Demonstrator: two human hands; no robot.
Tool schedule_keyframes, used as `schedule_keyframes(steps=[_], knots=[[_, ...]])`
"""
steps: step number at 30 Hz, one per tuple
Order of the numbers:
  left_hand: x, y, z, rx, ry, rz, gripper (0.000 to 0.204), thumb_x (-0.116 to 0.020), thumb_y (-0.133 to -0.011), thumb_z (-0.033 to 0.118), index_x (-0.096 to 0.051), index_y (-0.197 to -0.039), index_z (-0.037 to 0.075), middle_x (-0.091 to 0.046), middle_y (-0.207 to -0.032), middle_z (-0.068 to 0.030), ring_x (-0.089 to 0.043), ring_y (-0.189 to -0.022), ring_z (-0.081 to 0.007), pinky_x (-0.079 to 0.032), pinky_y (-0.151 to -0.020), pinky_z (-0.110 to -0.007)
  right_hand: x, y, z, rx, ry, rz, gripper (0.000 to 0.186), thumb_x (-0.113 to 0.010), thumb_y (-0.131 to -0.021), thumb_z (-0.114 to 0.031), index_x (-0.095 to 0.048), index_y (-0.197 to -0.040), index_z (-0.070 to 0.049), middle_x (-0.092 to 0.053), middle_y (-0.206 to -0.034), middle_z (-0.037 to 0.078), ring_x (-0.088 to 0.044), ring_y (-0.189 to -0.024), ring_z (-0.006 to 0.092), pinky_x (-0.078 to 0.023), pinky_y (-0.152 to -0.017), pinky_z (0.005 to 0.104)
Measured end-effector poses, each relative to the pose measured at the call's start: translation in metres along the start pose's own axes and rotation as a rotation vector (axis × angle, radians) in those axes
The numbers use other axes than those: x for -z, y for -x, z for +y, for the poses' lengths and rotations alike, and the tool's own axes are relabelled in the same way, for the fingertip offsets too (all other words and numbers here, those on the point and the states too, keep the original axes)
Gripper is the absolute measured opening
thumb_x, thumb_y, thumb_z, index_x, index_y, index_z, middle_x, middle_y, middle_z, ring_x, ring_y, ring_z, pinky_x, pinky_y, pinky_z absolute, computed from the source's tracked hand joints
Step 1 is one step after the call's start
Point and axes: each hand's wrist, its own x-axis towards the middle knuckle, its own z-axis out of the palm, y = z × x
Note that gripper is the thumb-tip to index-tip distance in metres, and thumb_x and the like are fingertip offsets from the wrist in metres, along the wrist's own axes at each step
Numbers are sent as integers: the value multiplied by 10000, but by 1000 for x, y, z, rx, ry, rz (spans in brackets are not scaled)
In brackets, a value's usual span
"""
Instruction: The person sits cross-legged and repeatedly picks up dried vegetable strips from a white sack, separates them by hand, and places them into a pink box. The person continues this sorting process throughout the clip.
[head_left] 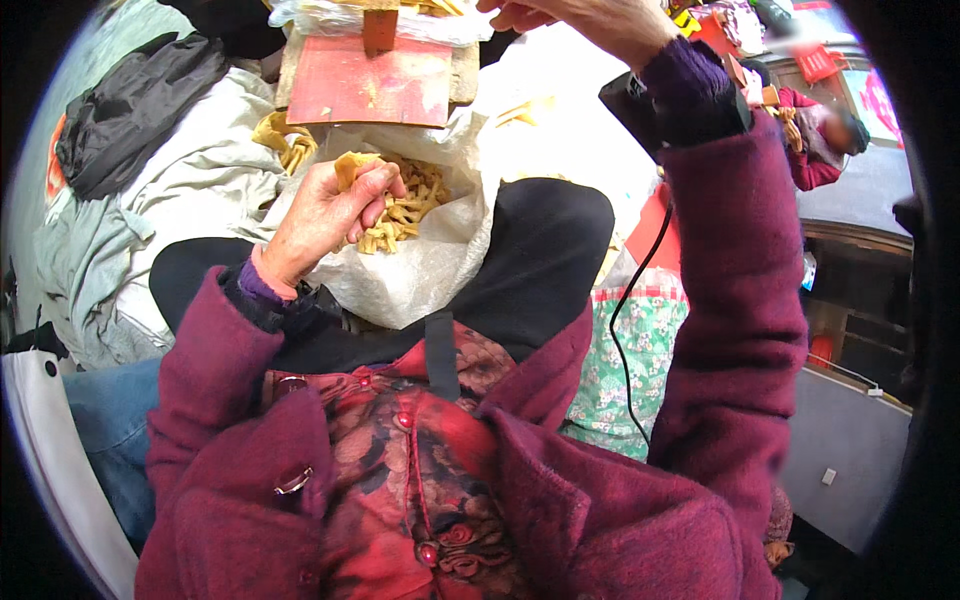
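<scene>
My left hand is closed on a bunch of tan dried strips, held over a clear plastic bag on my lap that is full of the same strips. My right hand is raised at the top edge, fingers curled near a second plastic bag; whether it holds anything is cut off from view. A red board with a small red block lies just beyond the lap bag.
Grey and black garments are piled at the left. A black cable hangs down from a black device at my right wrist, over a green floral cloth. Another person in red sits at the far right.
</scene>
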Motion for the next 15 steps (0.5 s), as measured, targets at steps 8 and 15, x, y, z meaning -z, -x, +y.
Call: schedule_keyframes(steps=[8,15], knots=[[13,-8,-2,-169,-43,84,290,-480,-923,267,-596,-835,16,-464,-578,42,-388,-493,-18,-309,-447,-171,-14,-61,-2,130,-98,75,213,-576,-872,-213,-643,-918,-16,-650,-783,62,-630,-667,117,-524,-596,232],[31,-14,3,-269,-235,141,232,-531,-903,223,-605,-885,4,-577,-718,3,-473,-599,-56,-405,-547,-209,-62,-20,-18,318,344,-34,241,-643,-817,-220,-638,-971,-34,-642,-764,53,-594,-657,98,-476,-589,230]])
